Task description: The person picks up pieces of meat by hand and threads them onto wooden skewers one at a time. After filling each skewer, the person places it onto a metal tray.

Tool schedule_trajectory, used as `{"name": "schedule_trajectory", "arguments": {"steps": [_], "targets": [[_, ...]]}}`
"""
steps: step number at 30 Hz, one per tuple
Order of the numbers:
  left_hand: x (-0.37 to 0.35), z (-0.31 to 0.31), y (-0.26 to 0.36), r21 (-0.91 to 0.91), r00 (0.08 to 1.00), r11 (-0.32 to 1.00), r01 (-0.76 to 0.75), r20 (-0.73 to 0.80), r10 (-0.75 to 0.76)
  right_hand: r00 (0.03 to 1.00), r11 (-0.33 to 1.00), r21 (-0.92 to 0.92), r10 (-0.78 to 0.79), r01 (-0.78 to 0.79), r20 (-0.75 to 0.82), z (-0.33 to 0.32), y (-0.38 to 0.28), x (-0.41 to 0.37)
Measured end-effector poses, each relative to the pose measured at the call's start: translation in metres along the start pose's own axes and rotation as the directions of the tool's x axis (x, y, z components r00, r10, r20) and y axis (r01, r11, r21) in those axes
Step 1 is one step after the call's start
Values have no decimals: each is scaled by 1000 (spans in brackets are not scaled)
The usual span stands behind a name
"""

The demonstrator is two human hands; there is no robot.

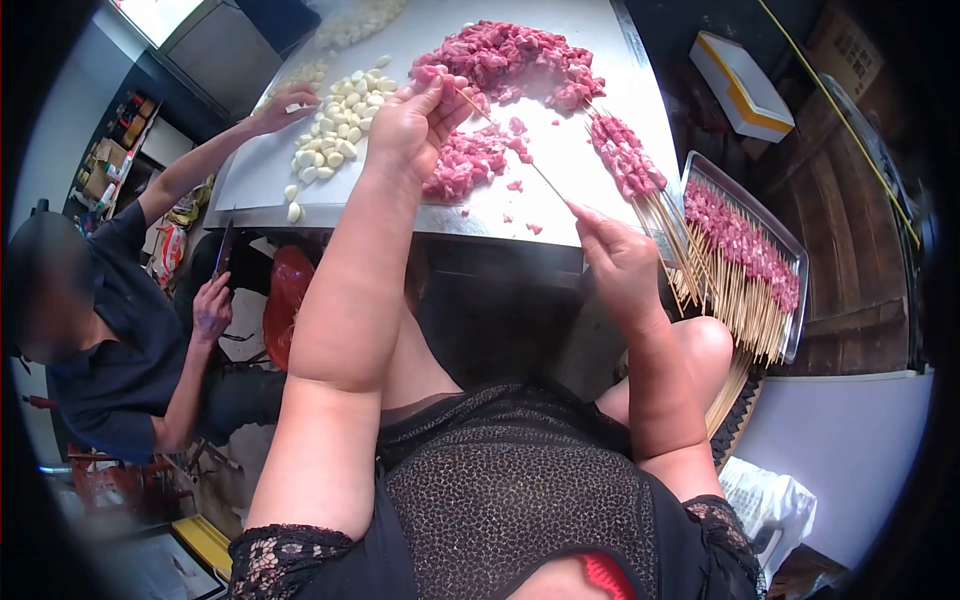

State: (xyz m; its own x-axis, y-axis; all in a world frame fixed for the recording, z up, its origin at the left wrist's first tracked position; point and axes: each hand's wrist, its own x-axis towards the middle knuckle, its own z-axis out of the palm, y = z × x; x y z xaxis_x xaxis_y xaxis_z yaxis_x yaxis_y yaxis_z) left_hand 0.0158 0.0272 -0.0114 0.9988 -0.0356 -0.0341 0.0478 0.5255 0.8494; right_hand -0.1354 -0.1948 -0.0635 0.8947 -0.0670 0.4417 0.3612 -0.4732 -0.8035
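Black lace clothing (500, 500) covers the lap, and just beyond it the right hand (622, 262) has its fingers pinched shut on the lower end of a bamboo skewer (540, 175). Farther out, the left hand (412, 122) closes its fingers on a piece of meat (432, 73) at the skewer's tip, above the steel surface (565, 165) beside the heap of diced meat (510, 60). Loaded skewers (740, 245) fill a tray (800, 295) to the right, and a co-worker's hand (285, 105) touches garlic cloves (340, 120) to the left.

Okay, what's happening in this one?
The person's left hand pinches a meat cube at the tip of a bamboo skewer, which the right hand holds by its lower end. Raw meat is heaped on the metal table; loaded skewers fill a tray. A co-worker's hand touches garlic cloves.
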Motion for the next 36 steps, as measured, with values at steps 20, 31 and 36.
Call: {"name": "schedule_trajectory", "arguments": {"steps": [20,31,36], "targets": [[-3,5,2,-72,997,996,-57,-52,53,997,999,-47,20,-17,74,1,0,0],[-4,7,3,-128,997,990,-58,-57,51,999,1000,-9,-11,11,38,10,1,-1],[-7,8,5,-116,998,992,-46,-37,42,999,1000,8,-28,28,38,6,2,0]]}}
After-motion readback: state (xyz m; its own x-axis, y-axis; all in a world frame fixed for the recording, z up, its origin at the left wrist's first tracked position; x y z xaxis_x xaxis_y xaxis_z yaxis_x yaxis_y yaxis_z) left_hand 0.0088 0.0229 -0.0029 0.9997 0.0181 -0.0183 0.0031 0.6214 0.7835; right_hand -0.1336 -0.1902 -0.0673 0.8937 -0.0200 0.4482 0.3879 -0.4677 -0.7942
